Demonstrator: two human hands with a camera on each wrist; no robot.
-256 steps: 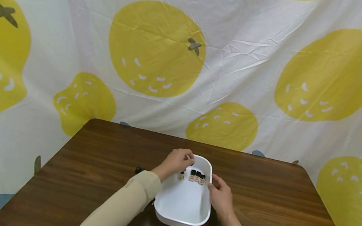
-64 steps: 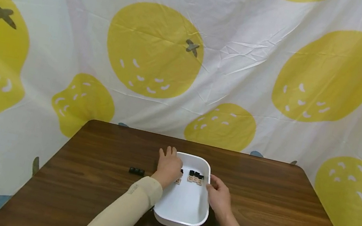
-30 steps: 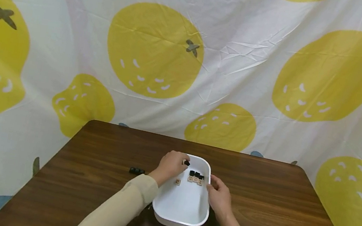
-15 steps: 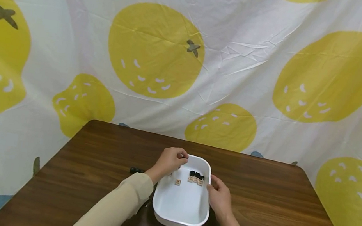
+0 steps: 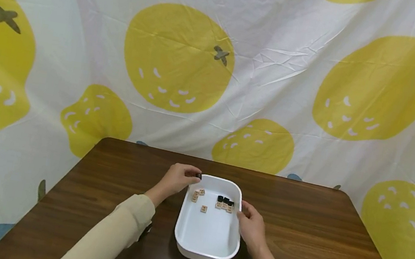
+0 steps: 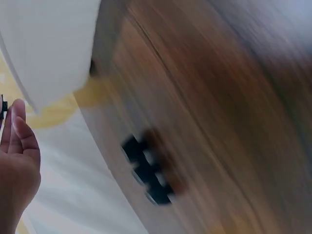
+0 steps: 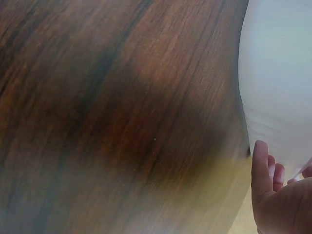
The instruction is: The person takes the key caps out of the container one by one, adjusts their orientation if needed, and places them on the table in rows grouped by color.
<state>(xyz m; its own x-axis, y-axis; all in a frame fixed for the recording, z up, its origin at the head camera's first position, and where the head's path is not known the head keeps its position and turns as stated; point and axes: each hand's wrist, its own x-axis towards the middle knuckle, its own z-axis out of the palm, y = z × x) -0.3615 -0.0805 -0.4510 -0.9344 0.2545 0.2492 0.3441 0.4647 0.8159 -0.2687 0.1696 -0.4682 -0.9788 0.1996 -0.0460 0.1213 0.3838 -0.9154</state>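
Observation:
My left hand [image 5: 176, 180] pinches a small black block [image 5: 198, 176] between thumb and fingertips, over the far left rim of a white plastic basin [image 5: 207, 238]. The block is at the very edge of the left wrist view. Inside the basin, several small tan square pieces [image 5: 204, 209] with dark markings lie loose on the left side. Toward the right wall sits a row of three tan pieces [image 5: 224, 206] with black blocks [image 5: 226, 200] just behind them. My right hand [image 5: 252, 224] grips the basin's right rim, its fingers [image 7: 261, 165] against the outer wall.
Three black blocks [image 6: 146, 170] stand in a row on the dark wooden table [image 5: 320, 238], left of the basin; the left arm hides them in the head view. A white cloth [image 5: 273, 76] printed with yellow fruit hangs behind the table.
The left hand reached into the basin, came up with a black block, and has moved left to the rim. Tan pieces at the left now show. The right hand has stayed at the basin's rim.

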